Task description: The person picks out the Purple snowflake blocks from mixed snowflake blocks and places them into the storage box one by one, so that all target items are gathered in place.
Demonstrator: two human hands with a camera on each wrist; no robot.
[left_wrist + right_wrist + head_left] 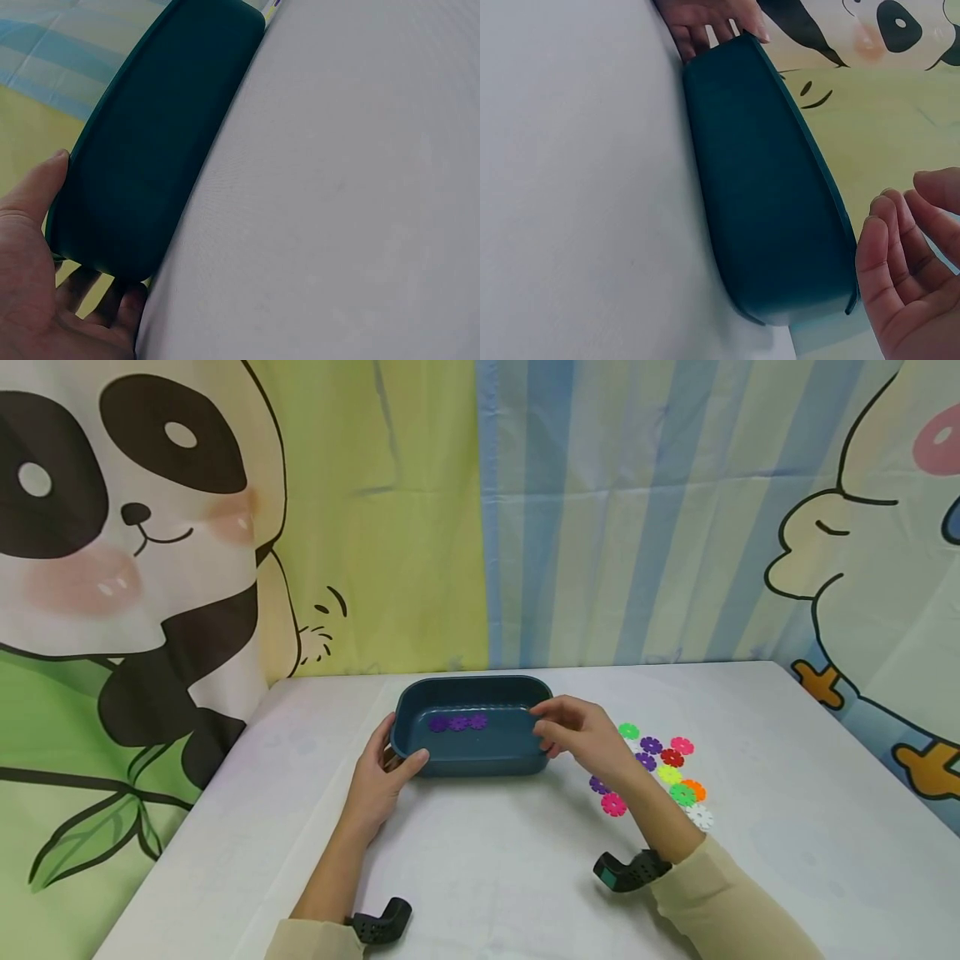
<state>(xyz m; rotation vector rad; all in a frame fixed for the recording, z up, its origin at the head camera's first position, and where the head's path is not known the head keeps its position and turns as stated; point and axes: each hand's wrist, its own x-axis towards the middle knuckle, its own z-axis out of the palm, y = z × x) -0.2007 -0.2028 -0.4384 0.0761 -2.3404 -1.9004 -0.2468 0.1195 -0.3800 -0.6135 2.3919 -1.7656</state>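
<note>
A dark teal rectangular plastic tub (472, 766) stands on the white-covered table, with several purple flower-shaped discs (458, 723) lying in a row on its floor. At its left end my left hand (378, 781) grips it, the thumb on the near rim and the fingers round the end wall. The left wrist view shows the left thumb (46, 184) against the tub's side. My right hand (573, 731) hovers at the right rim, its fingers loosely bent. In the right wrist view the right fingers (881, 255) hold nothing visible, and the thumb stands off from them.
Right of the tub, partly behind my right forearm, lie several loose flower discs: pink (613, 804), red (672, 757), orange (696, 789), green (683, 794), white (701, 816) and others. Printed curtains (630, 518) hang behind the table (480, 868).
</note>
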